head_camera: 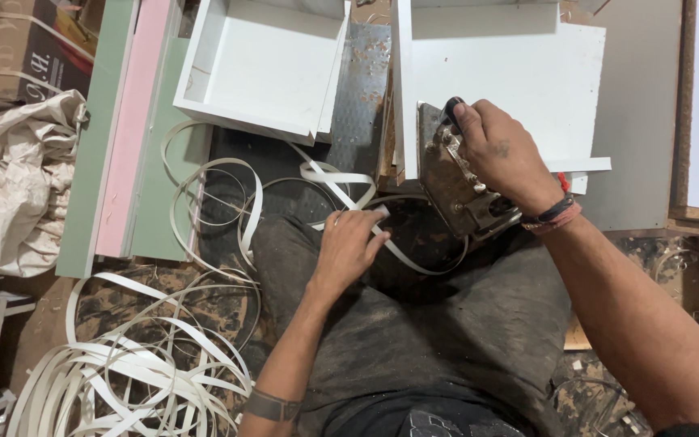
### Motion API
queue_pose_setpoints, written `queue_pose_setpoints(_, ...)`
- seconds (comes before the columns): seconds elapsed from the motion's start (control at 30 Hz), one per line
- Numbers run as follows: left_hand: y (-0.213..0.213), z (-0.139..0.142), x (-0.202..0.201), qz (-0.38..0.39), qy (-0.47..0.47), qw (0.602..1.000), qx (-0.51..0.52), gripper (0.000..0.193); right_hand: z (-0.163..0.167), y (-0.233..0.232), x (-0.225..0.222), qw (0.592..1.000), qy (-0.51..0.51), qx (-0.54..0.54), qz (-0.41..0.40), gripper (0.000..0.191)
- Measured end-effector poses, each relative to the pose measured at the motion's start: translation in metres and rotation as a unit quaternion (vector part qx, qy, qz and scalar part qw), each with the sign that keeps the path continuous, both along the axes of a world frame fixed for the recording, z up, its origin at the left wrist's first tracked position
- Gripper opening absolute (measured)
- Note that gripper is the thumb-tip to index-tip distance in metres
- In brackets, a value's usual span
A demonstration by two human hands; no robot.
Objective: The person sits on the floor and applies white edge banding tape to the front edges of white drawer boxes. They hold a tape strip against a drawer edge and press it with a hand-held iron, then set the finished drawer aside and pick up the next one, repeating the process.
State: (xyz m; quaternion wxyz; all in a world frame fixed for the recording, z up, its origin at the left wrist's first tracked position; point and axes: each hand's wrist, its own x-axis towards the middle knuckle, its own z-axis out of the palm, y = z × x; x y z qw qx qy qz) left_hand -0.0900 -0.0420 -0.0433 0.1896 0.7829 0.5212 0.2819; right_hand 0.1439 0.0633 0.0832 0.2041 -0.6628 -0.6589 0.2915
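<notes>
I see a dirty floor [204,303] strewn with sawdust, carrying everything here. A heap of loose white edge-banding strips [123,380] lies on it at lower left (tangled, loops overlapping). Green and pink boards [127,137] lie flat side by side farther up, beside a crumpled pale sack [10,178]. White open-topped drawer boxes [260,65] rest near a metal tread plate [362,89].

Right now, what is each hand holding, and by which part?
Right hand grips the old clothes iron by its top handle. Left hand pinches the white edge-banding strip partway along its length.
</notes>
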Motion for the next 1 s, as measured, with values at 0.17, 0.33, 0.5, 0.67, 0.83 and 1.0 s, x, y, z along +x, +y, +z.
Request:
queue_pose_setpoints(0.17,0.008,-0.035,0.042,0.037,-0.045,0.998,0.035,0.028,-0.030,-0.002,0.039,0.999,0.015,-0.030,0.003,0.049)
queue_pose_setpoints(0.33,0.030,-0.040,0.089,0.057,-0.079,0.993,0.070,0.026,-0.064,0.011,0.082,0.998,0.032,-0.045,0.010,0.049)
queue_pose_setpoints(0.5,0.045,0.009,0.129,0.069,-0.115,0.988,0.077,0.025,-0.043,0.012,0.110,0.999,-0.010,0.026,0.036,0.049)
queue_pose_setpoints(0.67,0.051,0.073,0.153,0.061,-0.136,0.987,0.058,0.023,0.010,0.003,0.126,0.999,-0.011,0.031,0.029,0.047)
queue_pose_setpoints(0.83,0.048,0.088,0.166,0.006,-0.106,0.988,0.108,0.023,0.029,-0.011,0.148,0.998,-0.029,0.052,0.031,0.047)
queue_pose_setpoints(1.0,0.061,0.081,0.192,-0.027,0.000,0.983,0.181,0.017,0.026,-0.009,0.209,0.999,-0.039,0.014,-0.008,0.046)
